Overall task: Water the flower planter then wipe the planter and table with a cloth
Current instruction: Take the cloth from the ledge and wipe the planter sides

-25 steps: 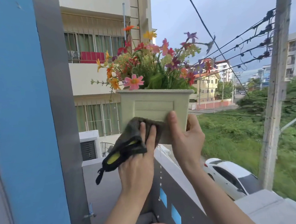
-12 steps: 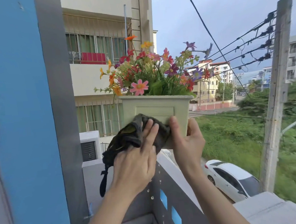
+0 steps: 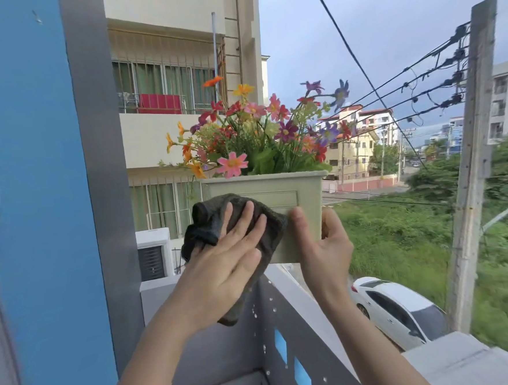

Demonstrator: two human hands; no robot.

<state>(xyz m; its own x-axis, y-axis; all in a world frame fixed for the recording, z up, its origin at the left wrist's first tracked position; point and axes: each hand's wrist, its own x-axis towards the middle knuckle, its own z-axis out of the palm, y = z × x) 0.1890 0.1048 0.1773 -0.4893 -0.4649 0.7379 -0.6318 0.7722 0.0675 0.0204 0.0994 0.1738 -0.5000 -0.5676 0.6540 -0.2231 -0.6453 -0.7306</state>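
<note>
A pale green rectangular planter (image 3: 302,189) full of colourful flowers (image 3: 261,137) stands on top of a grey balcony wall (image 3: 286,283). My left hand (image 3: 224,263) lies flat on a dark grey cloth (image 3: 267,227) and presses it against the planter's front face, fingers spread. My right hand (image 3: 325,247) grips the planter's lower right corner, thumb on the front and fingers behind it. The cloth's lower end hangs down below my left hand.
A blue wall (image 3: 34,207) with a grey post (image 3: 101,173) stands close on the left. Water drops dot the grey wall (image 3: 265,327). Beyond the wall are a white car (image 3: 399,311), a wooden pole (image 3: 470,162) with cables, grass and buildings.
My left hand has slid the cloth right and slightly up across the planter's front and flattened out over it. My right hand has kept its hold on the planter's corner.
</note>
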